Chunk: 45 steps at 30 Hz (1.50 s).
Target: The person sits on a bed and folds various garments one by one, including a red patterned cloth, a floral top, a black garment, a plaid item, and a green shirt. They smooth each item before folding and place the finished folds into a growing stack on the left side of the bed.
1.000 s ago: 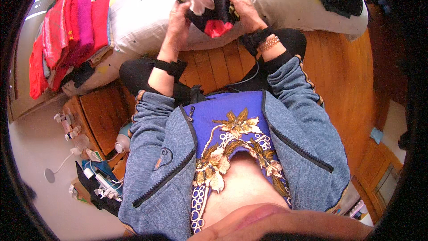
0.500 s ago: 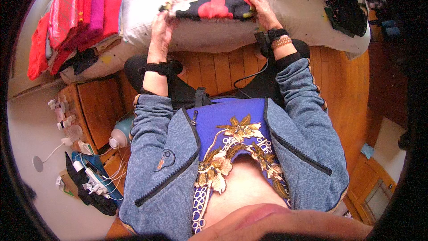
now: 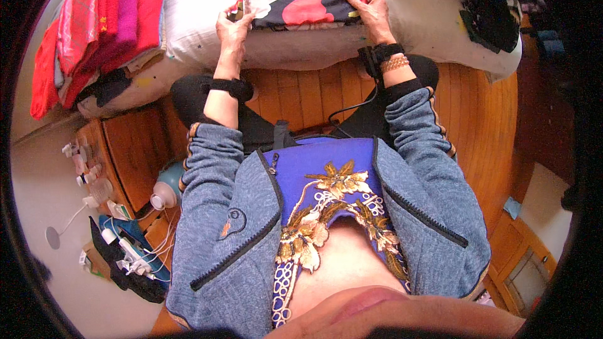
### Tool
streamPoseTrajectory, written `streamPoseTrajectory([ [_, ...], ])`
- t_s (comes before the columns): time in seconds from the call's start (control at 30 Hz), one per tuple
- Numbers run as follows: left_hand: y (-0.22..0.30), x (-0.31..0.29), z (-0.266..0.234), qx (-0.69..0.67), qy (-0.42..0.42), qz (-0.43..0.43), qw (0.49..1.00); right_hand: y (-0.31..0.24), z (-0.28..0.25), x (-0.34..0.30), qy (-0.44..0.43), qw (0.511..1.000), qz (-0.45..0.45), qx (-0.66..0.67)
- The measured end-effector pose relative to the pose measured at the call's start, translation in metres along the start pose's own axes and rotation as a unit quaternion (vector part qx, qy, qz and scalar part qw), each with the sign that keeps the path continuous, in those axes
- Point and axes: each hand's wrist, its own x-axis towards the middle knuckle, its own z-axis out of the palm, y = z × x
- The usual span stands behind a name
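Note:
A black cloth printed with large red, white and yellow-green flowers [image 3: 308, 7] lies folded on the pale bed cover [image 3: 282, 47] in front of me. My left hand [image 3: 233, 27] pinches its near left corner, where an edge is lifted a little. At the right side, my right hand [image 3: 372, 14] grips the other edge, thumb on top and fingers behind it. The far part of the cloth runs out of the picture at the top.
Left on the bed stands a pile of folded red and purple clothes [image 3: 107, 19]. Dark and mixed clothes [image 3: 493, 16] are heaped at the right. A wooden cabinet [image 3: 135, 150], a blue flask [image 3: 168, 185] and a power strip with cables [image 3: 135, 254] are at lower left.
The cloth's left edge has settled and lies flatter. My left hand has shifted slightly along that corner; my right hand has moved up a little along its edge.

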Motion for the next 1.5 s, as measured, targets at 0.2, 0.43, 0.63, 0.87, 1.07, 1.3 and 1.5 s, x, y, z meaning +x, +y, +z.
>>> streamPoseTrajectory([
  [0.2, 0.019, -0.023, 0.005, 0.365, 0.177, 0.325, 0.854, -0.025, -0.012, -0.017, 0.074, 0.916, -0.117, -0.376],
  [0.43, 0.034, -0.012, 0.090, 0.296, -0.120, 0.370, 0.873, -0.045, 0.075, -0.032, -0.050, 0.872, -0.268, -0.407],
  [0.63, -0.018, 0.005, 0.076, 0.506, -0.040, 0.397, 0.765, -0.001, 0.062, -0.030, -0.016, 0.845, -0.280, -0.455],
  [0.87, -0.027, 0.019, 0.060, 0.522, 0.014, 0.327, 0.788, 0.017, 0.021, -0.023, 0.055, 0.857, -0.236, -0.455],
  [1.07, -0.030, 0.026, 0.026, 0.507, -0.001, 0.276, 0.816, 0.021, -0.006, -0.017, 0.015, 0.867, -0.179, -0.465],
  [1.3, 0.022, 0.025, 0.067, 0.410, -0.097, 0.407, 0.811, -0.033, 0.008, 0.010, -0.045, 0.854, -0.324, -0.403],
  [1.5, 0.023, 0.062, 0.106, 0.512, -0.131, 0.293, 0.797, -0.019, 0.053, 0.033, -0.137, 0.807, -0.215, -0.533],
])
